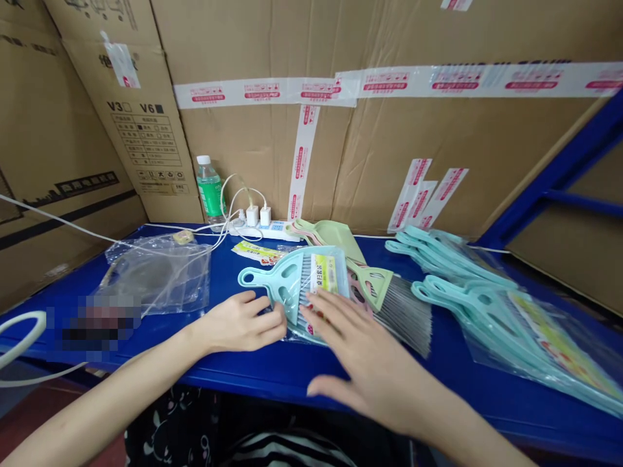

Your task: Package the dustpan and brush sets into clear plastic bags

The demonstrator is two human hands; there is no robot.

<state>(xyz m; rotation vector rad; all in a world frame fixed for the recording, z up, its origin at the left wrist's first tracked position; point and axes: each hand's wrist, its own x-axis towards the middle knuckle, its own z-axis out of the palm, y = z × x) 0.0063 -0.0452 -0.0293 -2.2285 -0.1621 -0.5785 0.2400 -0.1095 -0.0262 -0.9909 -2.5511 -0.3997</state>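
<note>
A light-blue dustpan [282,275] with a grey-bristled brush lies in clear plastic on the blue table, its handle pointing left. Printed on its card label [324,272] are bright colours and dark characters. My left hand [248,322] is closed, fingers curled at the near left edge of the dustpan; what they grip is hidden. Over the lower right part of the label, my right hand [363,353] is stretched out with fingers apart, holding nothing. A green brush [377,288] with grey bristles lies just right of the dustpan, and behind it is a green dustpan [335,237].
Bagged light-blue dustpan sets [487,311] lie at the right. A power strip [272,230] with white plugs and cables, plus a green-labelled bottle [210,191], stand against the cardboard wall [253,143]. Clear plastic bags [180,279] lie left. A blue metal bar [559,155] slants at right.
</note>
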